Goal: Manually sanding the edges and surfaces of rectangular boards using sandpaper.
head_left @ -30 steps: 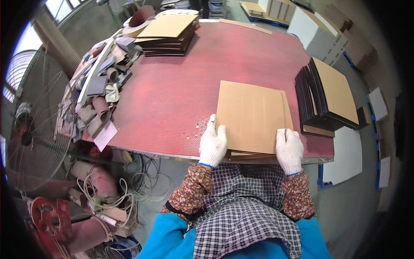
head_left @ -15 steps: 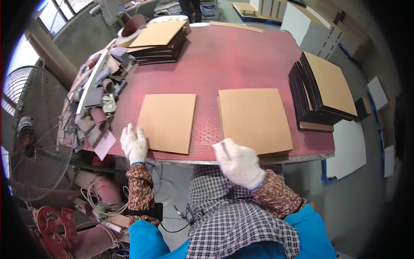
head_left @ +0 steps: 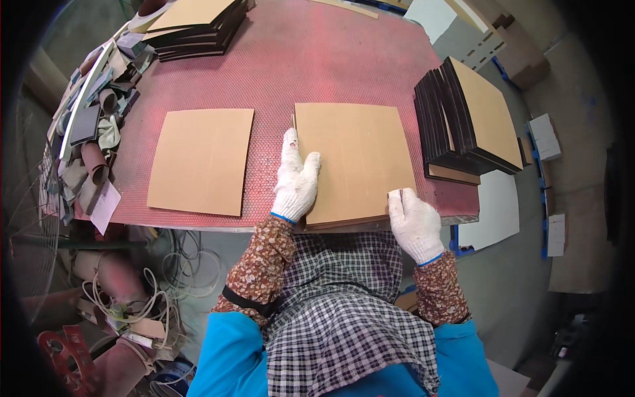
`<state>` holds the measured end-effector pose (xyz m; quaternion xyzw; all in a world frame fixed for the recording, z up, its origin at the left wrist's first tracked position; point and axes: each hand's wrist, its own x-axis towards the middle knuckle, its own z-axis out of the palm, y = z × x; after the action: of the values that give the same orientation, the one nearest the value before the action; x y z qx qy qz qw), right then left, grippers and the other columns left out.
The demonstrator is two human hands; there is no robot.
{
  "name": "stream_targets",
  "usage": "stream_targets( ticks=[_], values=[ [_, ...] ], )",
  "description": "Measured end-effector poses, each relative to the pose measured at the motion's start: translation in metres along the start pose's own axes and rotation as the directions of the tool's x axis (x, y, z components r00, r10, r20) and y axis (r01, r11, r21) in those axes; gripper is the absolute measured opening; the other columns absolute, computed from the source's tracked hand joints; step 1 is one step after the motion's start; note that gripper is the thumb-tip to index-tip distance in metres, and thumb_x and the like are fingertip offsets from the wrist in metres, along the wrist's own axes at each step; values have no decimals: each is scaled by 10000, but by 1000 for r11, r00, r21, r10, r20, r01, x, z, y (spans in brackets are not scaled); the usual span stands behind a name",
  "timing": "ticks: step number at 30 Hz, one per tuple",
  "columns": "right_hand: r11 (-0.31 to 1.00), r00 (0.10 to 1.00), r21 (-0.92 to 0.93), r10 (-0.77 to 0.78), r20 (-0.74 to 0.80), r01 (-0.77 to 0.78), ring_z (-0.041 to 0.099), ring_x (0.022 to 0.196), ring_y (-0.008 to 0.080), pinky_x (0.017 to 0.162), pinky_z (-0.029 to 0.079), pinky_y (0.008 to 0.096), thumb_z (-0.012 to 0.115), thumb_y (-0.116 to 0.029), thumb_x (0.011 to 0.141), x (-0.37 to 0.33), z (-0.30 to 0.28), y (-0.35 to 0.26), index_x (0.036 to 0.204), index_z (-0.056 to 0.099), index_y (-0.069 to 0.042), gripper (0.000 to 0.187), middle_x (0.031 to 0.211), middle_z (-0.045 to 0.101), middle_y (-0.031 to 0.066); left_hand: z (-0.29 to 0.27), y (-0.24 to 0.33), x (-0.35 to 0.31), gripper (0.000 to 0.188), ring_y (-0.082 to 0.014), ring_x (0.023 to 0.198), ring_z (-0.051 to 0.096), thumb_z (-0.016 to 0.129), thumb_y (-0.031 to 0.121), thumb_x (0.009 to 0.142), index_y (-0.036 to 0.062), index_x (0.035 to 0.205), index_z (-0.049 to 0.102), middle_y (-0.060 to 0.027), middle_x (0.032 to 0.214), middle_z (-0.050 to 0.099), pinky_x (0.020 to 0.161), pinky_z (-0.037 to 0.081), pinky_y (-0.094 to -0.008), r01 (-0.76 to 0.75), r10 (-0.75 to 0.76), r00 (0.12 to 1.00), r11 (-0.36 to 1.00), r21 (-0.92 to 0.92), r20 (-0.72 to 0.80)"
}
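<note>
Head view is showing both gloved hands working on a tan board point(head_left: 354, 162) lying flat at the near edge of the red mesh table point(head_left: 317, 59), right in front of the person. The left hand point(head_left: 296, 178) is resting flat and unclenched along the board's left edge, fingers pointing toward 12 o'clock, pressing rather than gripping. The right hand point(head_left: 413, 221) is sitting at the board's near right corner, at about 5 o'clock from its middle, fingers curling at the edge; whether they are pinching it I cannot tell. A second tan sheet point(head_left: 202, 159) is lying apart at 9 o'clock, nearer the left hand. A dark-edged stack of boards point(head_left: 469, 119) is leaning at 2 o'clock, nearer the right hand.
</note>
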<state>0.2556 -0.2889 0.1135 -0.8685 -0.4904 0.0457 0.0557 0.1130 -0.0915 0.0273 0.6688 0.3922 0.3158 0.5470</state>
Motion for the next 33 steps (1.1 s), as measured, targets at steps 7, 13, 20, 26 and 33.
stream_targets(
  ticks=[7, 13, 20, 26, 33],
  values=[
    [997, 999, 55, 52, 9, -52, 701, 710, 388, 629, 563, 500, 506, -301, 1055, 2, 8, 5, 1051, 610, -69, 255, 807, 695, 173, 4, -7, 0, 751, -341, 1442, 455, 568, 202, 1014, -89, 1604, 207, -284, 1583, 413, 1190, 367, -383, -57, 57, 998, 994, -96, 0],
    [997, 997, 35, 66, 44, -67, 704, 704, 369, 599, 563, 492, 515, -265, 1048, 15, 5, -3, 1040, 606, -49, 235, 802, 688, 179, 2, -5, 0, 746, -341, 1505, 348, 562, 137, 1008, -108, 1602, 183, -283, 1620, 332, 1232, 299, -384, -12, 18, 999, 981, -193, 32],
    [991, 992, -59, -122, -33, 120, 686, 717, 377, 619, 574, 495, 483, -207, 1046, 98, 7, -2, 1022, 601, -21, 221, 899, 612, 176, 4, -6, -2, 725, -301, 1481, 388, 543, 68, 1002, -92, 1611, 183, -254, 1612, 358, 1220, 326, -377, -40, 46, 999, 975, -219, 22],
    [1000, 1000, 5, 28, -6, -28, 705, 882, 443, 808, 561, 561, 422, -340, 1061, 167, 12, 1, 1081, 618, -27, 369, 959, 705, 244, 0, 4, -3, 737, -352, 1556, 266, 579, 76, 996, -121, 1592, 193, -299, 1658, 260, 1268, 224, -386, -15, 23, 999, 977, -215, 35],
    [998, 998, 34, 61, -11, -60, 691, 934, 479, 852, 535, 589, 409, -395, 1056, 157, 11, 3, 1100, 619, -17, 435, 1005, 713, 285, -2, 6, -1, 730, -346, 1507, 365, 572, 163, 999, -102, 1591, 239, -294, 1615, 356, 1236, 298, -398, -38, 38, 999, 992, -123, -2]
  ],
)
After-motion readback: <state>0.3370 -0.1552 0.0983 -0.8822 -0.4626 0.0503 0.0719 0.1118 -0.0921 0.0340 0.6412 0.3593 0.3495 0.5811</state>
